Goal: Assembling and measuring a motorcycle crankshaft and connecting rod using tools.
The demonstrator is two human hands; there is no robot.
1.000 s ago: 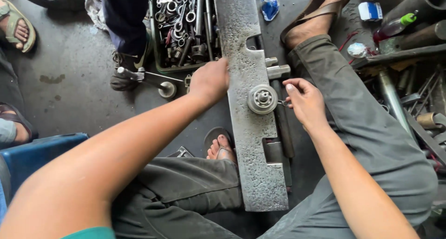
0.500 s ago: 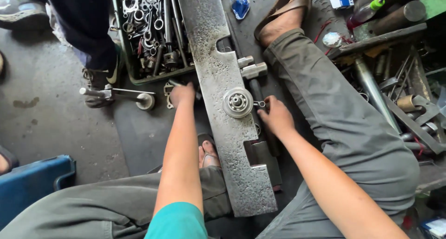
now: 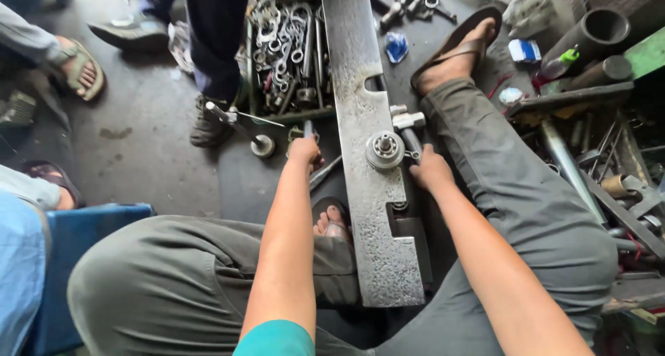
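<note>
While left fingers (image 3: 305, 150) clench a tool handle (image 3: 307, 128), right fingers (image 3: 424, 167) on mottled grey steel bar's (image 3: 374, 217) edge, grip unclear

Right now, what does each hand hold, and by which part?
The left hand grips a dark tool handle at its end. The right hand rests beside the metal plate; whether it holds anything cannot be told.

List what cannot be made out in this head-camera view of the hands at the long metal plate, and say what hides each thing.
- Left hand: its own back hides its grip on a dark tool.
- Right hand: fingertips hidden beside the metal plate.
- Plate's far end: cut by the top edge.
- Tool tray: pieces too small to tell.
</note>
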